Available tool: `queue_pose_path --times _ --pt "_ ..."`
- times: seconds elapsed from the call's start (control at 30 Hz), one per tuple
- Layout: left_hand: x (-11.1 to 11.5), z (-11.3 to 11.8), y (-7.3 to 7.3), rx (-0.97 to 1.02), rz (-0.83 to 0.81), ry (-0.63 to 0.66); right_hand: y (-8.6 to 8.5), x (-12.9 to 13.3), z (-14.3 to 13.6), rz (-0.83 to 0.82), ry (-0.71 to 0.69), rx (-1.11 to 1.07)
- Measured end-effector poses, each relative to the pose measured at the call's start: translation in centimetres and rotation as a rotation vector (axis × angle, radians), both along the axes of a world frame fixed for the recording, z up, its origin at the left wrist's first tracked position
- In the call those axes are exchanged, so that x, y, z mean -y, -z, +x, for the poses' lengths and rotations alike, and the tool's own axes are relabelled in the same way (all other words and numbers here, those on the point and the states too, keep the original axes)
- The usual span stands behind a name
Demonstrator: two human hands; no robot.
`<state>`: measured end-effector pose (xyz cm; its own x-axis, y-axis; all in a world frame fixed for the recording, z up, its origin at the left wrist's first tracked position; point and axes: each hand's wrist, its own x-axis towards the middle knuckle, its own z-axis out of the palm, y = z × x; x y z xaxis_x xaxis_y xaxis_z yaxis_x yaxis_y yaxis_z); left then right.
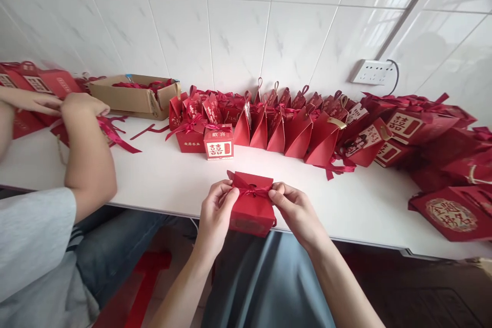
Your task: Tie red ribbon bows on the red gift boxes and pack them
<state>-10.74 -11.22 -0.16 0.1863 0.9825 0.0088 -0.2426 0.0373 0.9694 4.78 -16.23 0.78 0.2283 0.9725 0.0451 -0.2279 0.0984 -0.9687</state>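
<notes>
My left hand [218,210] pinches the glossy red fabric ribbon [254,191] at nine o'clock of its knot, my right hand [295,208] at three; the red cardboard box [250,211] sits at the white surface's [161,182] six-o'clock edge.

workroom: tiled wall [238,36], long white table [154,179], massed red boxes [298,136]

Between the left hand [217,210] and right hand [294,205], a bow [251,191] is lying across a box [251,212] at the table's front edge. Behind, boxes [298,138] are lining the wall [238,41] (a socket [371,72] is sitting above them, rightward). Toward the left, a carton [123,100] is holding ribbons [154,84].
</notes>
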Motion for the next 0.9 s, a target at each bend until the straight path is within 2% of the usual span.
queue_pose_path --times 0.1,0.3,0.6,0.73,0.9 --pt "0.2 0.3 0.0 0.048 -0.035 -0.022 0.5 -0.2 0.0 0.022 -0.007 -0.095" --pt "0.3 0.5 0.2 0.054 0.002 -0.062 1.4 -0.5 0.1 0.056 -0.040 -0.263" --pt "0.9 0.4 0.5 0.006 0.006 -0.113 2.0 0.0 -0.5 0.083 0.031 -0.173" --pt "1.4 0.2 0.8 -0.005 0.013 -0.140 1.9 0.1 -1.2 0.043 0.057 -0.255" --pt "1.6 0.0 0.6 0.006 0.042 -0.106 1.8 -0.3 -1.4 -0.007 0.050 -0.366"
